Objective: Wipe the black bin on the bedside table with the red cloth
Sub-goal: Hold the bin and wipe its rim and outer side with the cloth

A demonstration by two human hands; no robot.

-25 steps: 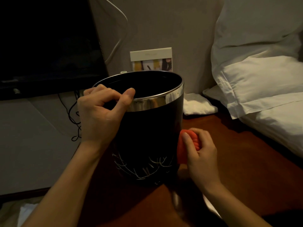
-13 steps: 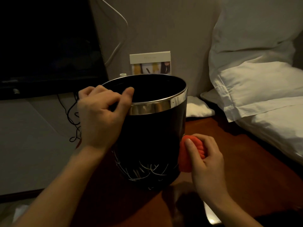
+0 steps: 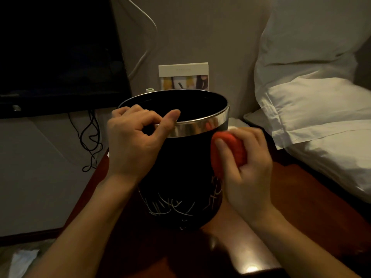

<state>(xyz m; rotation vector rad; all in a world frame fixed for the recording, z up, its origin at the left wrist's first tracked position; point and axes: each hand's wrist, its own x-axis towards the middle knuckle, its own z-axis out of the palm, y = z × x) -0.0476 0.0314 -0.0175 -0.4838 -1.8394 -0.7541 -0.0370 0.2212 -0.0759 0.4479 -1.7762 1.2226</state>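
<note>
A black bin [image 3: 180, 173] with a shiny metal rim and white scratch-like lines near its base stands upright on the dark red-brown bedside table [image 3: 301, 197]. My left hand [image 3: 134, 143] grips the rim on the near left side, thumb on the metal band. My right hand [image 3: 249, 163] holds a bunched red cloth [image 3: 230, 145] pressed against the bin's right wall, just below the rim. The hand looks motion-blurred. The inside of the bin is dark.
White pillows [image 3: 313, 109] lie to the right of the table. A card [image 3: 183, 77] leans on the wall behind the bin, beside a small white cap [image 3: 150, 89]. A dark screen [image 3: 58, 55] and hanging black cables [image 3: 90, 137] are at the left.
My right hand has slid the red cloth up the bin's right wall, from low on the side to just under the rim. My left hand stays on the rim.
</note>
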